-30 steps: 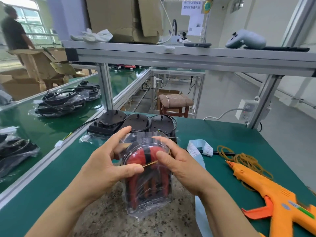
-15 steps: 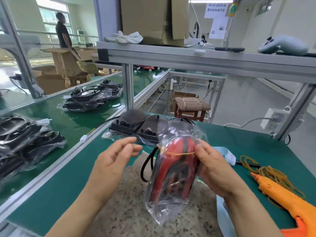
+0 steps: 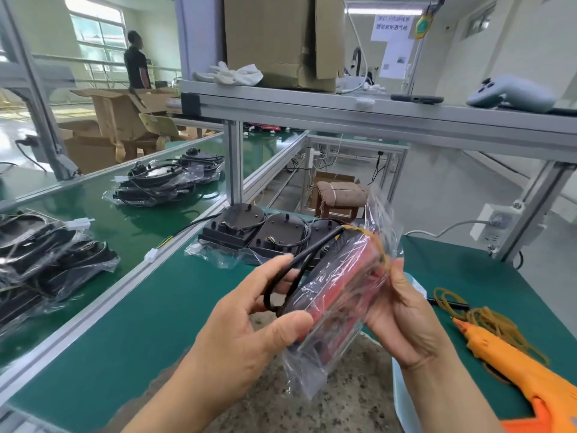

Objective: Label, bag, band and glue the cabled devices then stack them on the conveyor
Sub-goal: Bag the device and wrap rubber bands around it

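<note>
A red and black device (image 3: 340, 285) in a clear plastic bag is held tilted above the bench, a yellow rubber band (image 3: 379, 245) around its upper end. My left hand (image 3: 249, 326) grips its lower left edge, thumb on the bag, fingers around the black cable loop (image 3: 281, 285). My right hand (image 3: 402, 314) holds the right side, fingers behind the bag. Three black devices (image 3: 265, 232) stand in a row behind. Bagged devices (image 3: 162, 182) lie stacked on the green conveyor (image 3: 134, 220).
An orange glue gun (image 3: 518, 367) lies at the right beside loose rubber bands (image 3: 477, 314). More bagged devices (image 3: 46, 257) sit at the far left. A label strip (image 3: 418, 285) peeks out behind my right hand. A stone slab (image 3: 349, 401) lies below. A person (image 3: 135, 62) stands far back.
The bagged device has been turned on edge and tilted. My left hand, which had let go, now grips its lower edge and the cable loop. The view has shifted left.
</note>
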Demonstrator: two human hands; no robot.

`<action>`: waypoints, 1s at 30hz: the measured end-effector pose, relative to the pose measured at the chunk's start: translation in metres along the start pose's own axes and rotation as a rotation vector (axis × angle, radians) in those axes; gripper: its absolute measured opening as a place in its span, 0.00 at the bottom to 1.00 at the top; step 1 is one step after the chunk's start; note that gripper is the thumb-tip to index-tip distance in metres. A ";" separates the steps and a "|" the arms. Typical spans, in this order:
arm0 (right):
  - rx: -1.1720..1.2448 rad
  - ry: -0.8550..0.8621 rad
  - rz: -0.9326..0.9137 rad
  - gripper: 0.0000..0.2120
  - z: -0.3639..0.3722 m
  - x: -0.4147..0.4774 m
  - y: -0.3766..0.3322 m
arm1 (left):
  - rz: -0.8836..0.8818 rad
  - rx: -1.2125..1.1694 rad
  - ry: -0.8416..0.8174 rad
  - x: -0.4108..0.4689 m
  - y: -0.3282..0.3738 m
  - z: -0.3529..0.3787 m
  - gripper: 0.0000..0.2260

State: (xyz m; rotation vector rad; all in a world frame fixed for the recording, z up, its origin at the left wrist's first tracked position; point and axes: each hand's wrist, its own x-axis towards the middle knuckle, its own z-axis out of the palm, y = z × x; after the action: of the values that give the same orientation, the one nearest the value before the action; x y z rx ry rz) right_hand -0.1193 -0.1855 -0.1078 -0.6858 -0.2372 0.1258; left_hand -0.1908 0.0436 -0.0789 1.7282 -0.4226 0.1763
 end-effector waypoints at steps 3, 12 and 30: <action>-0.011 -0.027 -0.002 0.22 -0.005 -0.001 0.004 | 0.137 0.247 0.223 0.003 0.012 0.003 0.28; 0.013 0.015 -0.040 0.22 -0.005 -0.002 0.015 | 0.137 0.291 0.314 0.012 0.026 0.021 0.07; 0.019 0.181 -0.054 0.20 -0.011 -0.011 0.012 | 0.153 0.355 0.359 0.012 0.002 0.021 0.07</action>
State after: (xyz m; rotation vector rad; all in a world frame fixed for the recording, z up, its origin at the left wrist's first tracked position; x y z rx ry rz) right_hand -0.1273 -0.1853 -0.1259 -0.6670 -0.0804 0.0143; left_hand -0.1831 0.0208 -0.0768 1.9594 -0.2664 0.6953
